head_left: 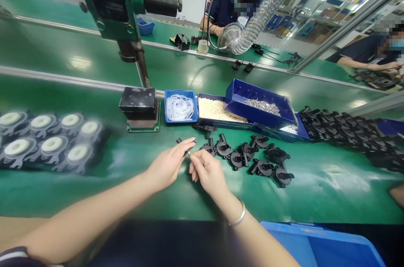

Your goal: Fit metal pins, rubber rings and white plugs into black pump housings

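My left hand (168,164) is closed around a black plastic pump housing (179,141), mostly hidden behind the fingers, with a dark tube end showing past them. Close against it, my right hand (206,171) pinches with thumb and forefinger at the housing. A tiny pale bit shows at those fingertips, too small to name. Just right of my hands lie several similar black pump housings (223,148), loose on the green bench (164,199). Beyond the hands stand a small blue bin (166,107) of white rings and a blue bin (241,86) of metal pins.
A bin of cream pieces (214,108) sits partly under the pin bin. Left are a black block (139,102) below a green press (126,6) and rows of parts with white discs (52,145). More black housings (341,132) lie right. A blue crate (341,241) is below; co-workers sit opposite.
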`<action>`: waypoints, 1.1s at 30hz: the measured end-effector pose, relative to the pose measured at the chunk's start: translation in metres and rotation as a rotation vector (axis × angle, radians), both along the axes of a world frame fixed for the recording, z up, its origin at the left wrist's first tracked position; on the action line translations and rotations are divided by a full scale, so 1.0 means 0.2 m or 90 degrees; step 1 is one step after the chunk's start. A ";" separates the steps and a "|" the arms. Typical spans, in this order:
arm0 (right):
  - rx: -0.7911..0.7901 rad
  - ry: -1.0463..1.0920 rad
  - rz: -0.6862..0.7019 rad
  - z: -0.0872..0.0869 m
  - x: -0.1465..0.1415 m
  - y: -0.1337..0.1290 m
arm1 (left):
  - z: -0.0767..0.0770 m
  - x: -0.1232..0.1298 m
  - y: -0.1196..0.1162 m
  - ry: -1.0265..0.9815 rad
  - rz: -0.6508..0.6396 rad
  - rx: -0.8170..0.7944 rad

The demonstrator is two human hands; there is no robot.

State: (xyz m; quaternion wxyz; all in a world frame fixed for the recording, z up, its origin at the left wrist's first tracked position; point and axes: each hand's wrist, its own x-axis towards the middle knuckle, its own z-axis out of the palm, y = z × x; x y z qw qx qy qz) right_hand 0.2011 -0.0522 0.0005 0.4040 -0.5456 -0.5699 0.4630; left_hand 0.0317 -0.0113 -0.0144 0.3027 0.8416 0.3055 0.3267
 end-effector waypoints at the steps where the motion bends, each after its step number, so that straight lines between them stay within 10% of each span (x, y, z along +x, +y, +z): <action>1: -0.055 0.087 0.003 0.00 0.00 0.01 | 0.01 -0.01 0.02 0.005 -0.022 -0.006; 7: -0.202 0.405 0.008 0.08 0.07 0.02 | 0.16 -0.09 0.08 -0.004 -0.060 -0.043; 14: -0.381 0.417 0.176 -0.01 0.08 -0.03 | 0.28 -0.24 -0.04 0.079 -0.105 0.001; 18: -0.434 0.419 0.171 -0.03 0.05 -0.06 | 0.34 -0.52 -0.14 0.155 0.048 0.097; 24: -0.412 0.431 0.116 -0.04 0.07 -0.02 | 0.21 -0.97 -0.24 0.381 0.308 0.121; 33: -0.298 0.398 0.036 0.04 -0.01 0.06 | 0.09 -0.81 -0.24 0.276 0.125 0.154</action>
